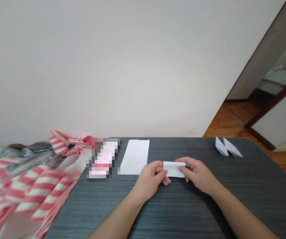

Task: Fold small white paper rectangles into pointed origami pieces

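Between my two hands is a small piece of white folded paper (174, 170), held just over the dark table, with a folded strip along its far edge. My left hand (151, 181) pinches its left end between thumb and fingers. At the right end, my right hand (197, 173) grips it, the thumb lying on the near face and the fingers behind. A flat stack of white paper sheets (135, 156) lies to the left, close behind my left hand. Two pointed folded paper pieces (229, 147) stand side by side at the table's far right.
The dark wood-grain table (103, 209) meets a white wall (138, 66) at the back. A blurred-out pink and white object (104, 159) lies on its left side. Red-and-white striped cloth (33, 192) is heaped left of the table. Wooden floor (235, 116) shows at right.
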{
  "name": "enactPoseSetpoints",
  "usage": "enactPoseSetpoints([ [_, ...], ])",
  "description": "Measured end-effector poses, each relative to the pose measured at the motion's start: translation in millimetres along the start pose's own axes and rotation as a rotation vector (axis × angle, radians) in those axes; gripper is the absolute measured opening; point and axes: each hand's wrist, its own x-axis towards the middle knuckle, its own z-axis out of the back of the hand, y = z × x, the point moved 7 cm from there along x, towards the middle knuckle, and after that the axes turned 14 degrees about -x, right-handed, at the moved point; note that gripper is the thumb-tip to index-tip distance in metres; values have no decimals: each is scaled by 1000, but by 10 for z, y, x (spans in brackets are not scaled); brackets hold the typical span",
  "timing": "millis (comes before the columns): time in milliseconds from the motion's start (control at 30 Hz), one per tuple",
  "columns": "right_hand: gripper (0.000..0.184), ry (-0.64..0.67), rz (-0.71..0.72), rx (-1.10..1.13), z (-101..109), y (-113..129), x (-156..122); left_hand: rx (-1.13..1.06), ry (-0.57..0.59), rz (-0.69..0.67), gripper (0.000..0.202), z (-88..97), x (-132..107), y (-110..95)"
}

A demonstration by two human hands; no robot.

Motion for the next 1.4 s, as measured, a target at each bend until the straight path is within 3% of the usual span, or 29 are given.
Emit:
enactPoseSetpoints([
  [133,26,-99,159,-141,109,201,-22,116,42,-47,20,-25,-26,1],
  [233,22,-97,368,-236,103,440,-56,249,98,-103,20,-75,-61,-11],
  [333,18,-74,442,-278,55,554,-65,347,140,-140,21,-122,-91,-29],
  [1033,7,-113,413,-244,25,606,-55,431,177,-133,19,-204,-116,-76],
  [1400,13,-97,364,-235,23,586,-41,448,187,-123,20,-222,-124,-80],
])
